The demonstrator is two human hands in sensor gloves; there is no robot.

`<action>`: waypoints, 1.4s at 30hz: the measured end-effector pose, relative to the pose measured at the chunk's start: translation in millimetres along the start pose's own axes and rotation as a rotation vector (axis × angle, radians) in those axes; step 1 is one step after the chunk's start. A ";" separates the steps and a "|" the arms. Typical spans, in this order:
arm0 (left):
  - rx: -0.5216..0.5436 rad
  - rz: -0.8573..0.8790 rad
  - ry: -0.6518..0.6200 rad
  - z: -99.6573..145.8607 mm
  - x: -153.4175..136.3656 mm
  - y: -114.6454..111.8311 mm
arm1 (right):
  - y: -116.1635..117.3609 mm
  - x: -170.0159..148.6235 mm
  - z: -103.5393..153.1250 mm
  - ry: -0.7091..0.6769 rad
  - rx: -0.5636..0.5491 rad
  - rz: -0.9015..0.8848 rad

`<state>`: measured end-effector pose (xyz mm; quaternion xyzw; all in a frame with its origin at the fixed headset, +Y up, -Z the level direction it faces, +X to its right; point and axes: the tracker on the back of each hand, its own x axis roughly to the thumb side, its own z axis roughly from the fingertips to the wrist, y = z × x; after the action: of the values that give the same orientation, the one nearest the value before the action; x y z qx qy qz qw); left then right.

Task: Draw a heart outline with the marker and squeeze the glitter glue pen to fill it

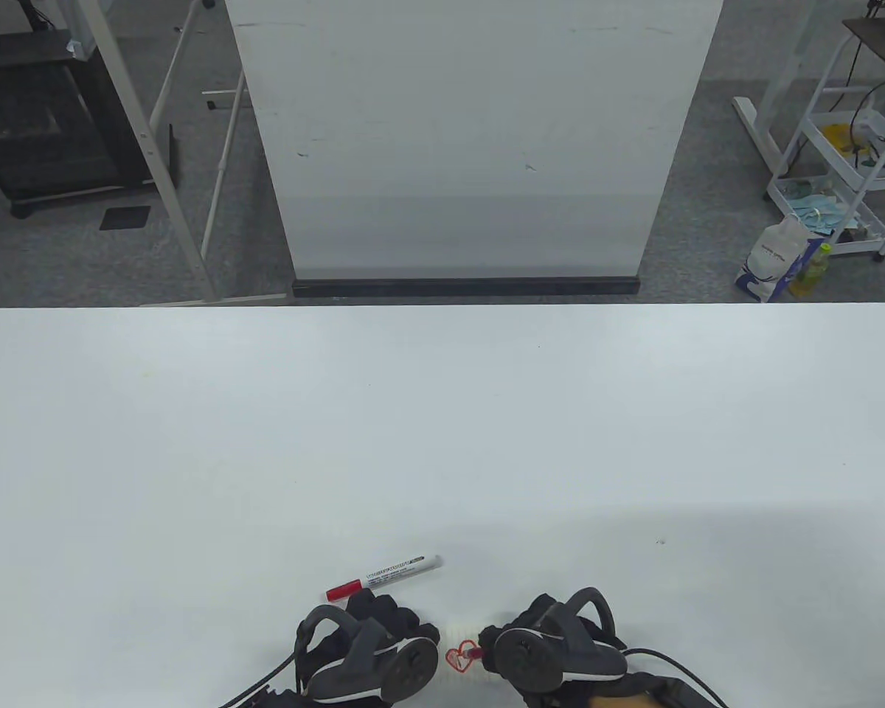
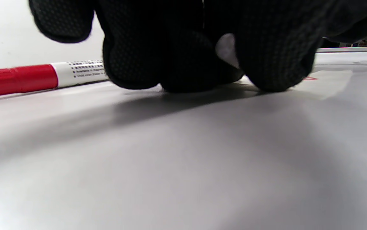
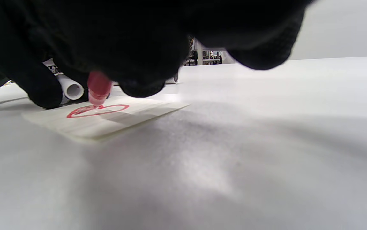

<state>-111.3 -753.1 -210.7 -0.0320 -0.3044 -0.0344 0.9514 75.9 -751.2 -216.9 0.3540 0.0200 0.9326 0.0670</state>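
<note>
Right hand [image 1: 553,649] gripped glue pen [image 3: 99,86], fingers curled round its pink barrel, nozzle down and touching paper [image 3: 107,119] on the upper left edge of the heart [image 3: 95,110]. Pen tilted slightly, tip at the red outline; a little red fill seen inside near the tip. Most of the barrel hidden under the glove.

Left hand [image 1: 372,649] sat just left of heart, fingertips [image 2: 276,64] pressed down at the paper's left edge. Fingers bent at the knuckles in left wrist view; whether curled round anything could not be told, a pale bit showed between two fingers. Rolled white end of paper [image 3: 71,89] seen behind the heart, beside left-hand fingers.

Heart: small red outline on a pale sheet, between both hands, at table's [image 1: 442,442] near edge. Sheet flat, front corner pointing right of heart in right wrist view.

Marker [image 1: 385,576] lay flat on table, beyond and left of heart, just past the left hand, not touched. Red cap toward the left, white labelled barrel angled up to the right.

Trackers strapped on both hand backs, cables trailing off the near edge.

Far from heart, past table: white board, floor, white racks, bottle and bag at right.
</note>
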 end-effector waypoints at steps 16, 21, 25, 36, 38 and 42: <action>-0.001 0.004 -0.001 0.1 -0.1 -0.3 | -1.5 -3.0 0.6 -0.035 0.069 -0.071; 0.000 0.002 -0.001 0.1 0.0 -0.2 | 0.1 -1.7 1.2 -0.016 0.023 -0.047; 0.000 0.002 -0.001 0.1 0.0 -0.2 | -0.8 -1.4 0.5 -0.007 0.013 -0.018; 0.000 0.001 -0.001 0.1 0.0 -0.3 | 0.9 -1.5 1.4 -0.003 0.020 -0.048; 0.000 0.001 -0.001 0.1 0.0 -0.3 | -0.6 -1.0 0.9 0.006 0.017 -0.020; 0.000 0.002 -0.001 0.0 -0.1 -0.3 | -1.6 -3.1 1.3 -0.033 0.093 -0.084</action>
<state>-111.4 -753.4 -210.8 -0.0325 -0.3048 -0.0335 0.9513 79.3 -750.0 -218.0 0.3707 0.0768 0.9212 0.0898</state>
